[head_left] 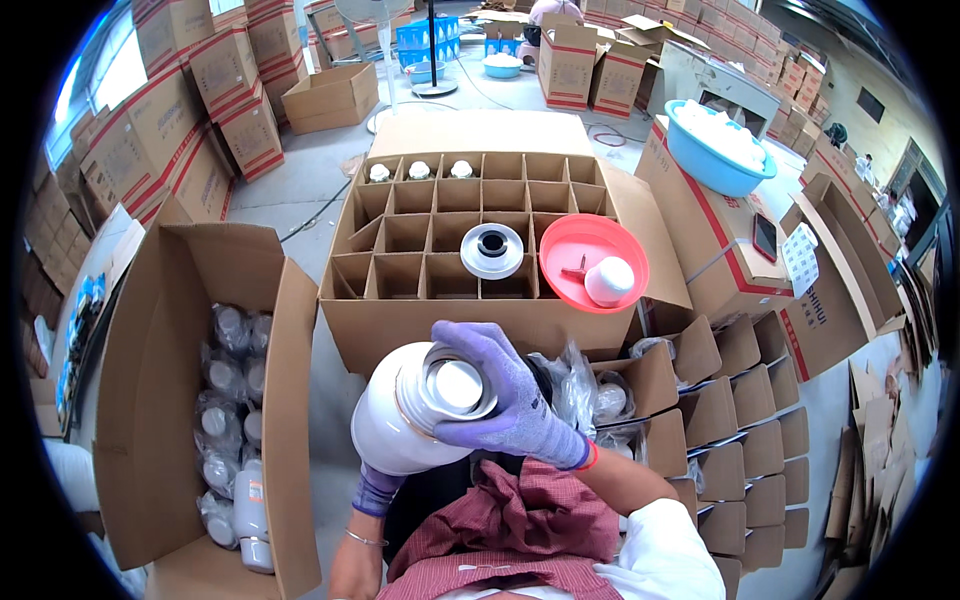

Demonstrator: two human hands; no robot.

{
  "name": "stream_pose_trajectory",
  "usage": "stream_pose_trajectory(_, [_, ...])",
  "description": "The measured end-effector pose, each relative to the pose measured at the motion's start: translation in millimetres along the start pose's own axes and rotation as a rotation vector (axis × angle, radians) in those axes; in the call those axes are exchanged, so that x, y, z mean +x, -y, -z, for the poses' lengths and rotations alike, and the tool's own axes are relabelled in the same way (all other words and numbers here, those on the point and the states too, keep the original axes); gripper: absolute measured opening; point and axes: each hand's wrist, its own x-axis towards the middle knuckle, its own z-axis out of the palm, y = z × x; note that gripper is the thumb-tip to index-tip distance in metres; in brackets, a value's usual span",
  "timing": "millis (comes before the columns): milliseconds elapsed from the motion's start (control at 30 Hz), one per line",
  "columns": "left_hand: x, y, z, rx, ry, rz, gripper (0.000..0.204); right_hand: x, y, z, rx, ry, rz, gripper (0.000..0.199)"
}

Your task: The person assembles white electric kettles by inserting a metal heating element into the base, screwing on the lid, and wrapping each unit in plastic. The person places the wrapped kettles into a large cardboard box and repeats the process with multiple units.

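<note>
A large white thermos flask [400, 420] is tilted in front of my lap, its mouth facing up toward me. My right hand [510, 395], in a purple glove, curls its fingers and thumb round the flask's neck ring, beside the white stopper [457, 385]. Low against the flask's side is my left hand [375, 490], also gloved; it supports the flask and its fingers are hidden behind it. Just beyond, a white round lid-like part with a black centre [492, 250] rests on the dividers of a carton [470, 325]. Beside it a red basin [594, 262] holds a white cup [609, 281].
At left an open carton [190, 400] holds several wrapped white flasks. At right stands a divided carton [720, 470] with wrapped pieces. A blue basin [715, 150] and a phone [764, 236] sit on another box. Stacked cartons [235, 95] rise behind.
</note>
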Motion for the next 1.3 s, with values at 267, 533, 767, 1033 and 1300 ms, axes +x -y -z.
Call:
stream_pose_trajectory(267, [5.4,17.9,4.9,-0.171,0.126,0.044,0.082,-10.2,-10.8,8.5,-0.02,-0.208,0.002,0.084])
stream_pose_trajectory(533, [27.0,49.0,-4.1,-0.379,0.36,0.09,0.075,-34.0,-22.7,12.1,-0.022,-0.228,-0.013,0.107])
stream_pose_trajectory(767, [-26.5,68.8,-36.5,-0.714,0.179,0.46,0.071,-29.3,-15.4,6.3,0.138,-0.134,-0.025,0.121])
stream_pose_trajectory(1033, [-65.0,74.4,-41.9,-0.855,0.042,0.654,0.068,-33.1,-12.2,13.3,0.097,0.006,0.045,0.098])
stream_pose_trajectory(1300, [-70.2,69.9,-41.3,-0.899,-0.008,0.71,0.065,-31.2,0.4,20.3,0.0,0.038,0.148,0.094])
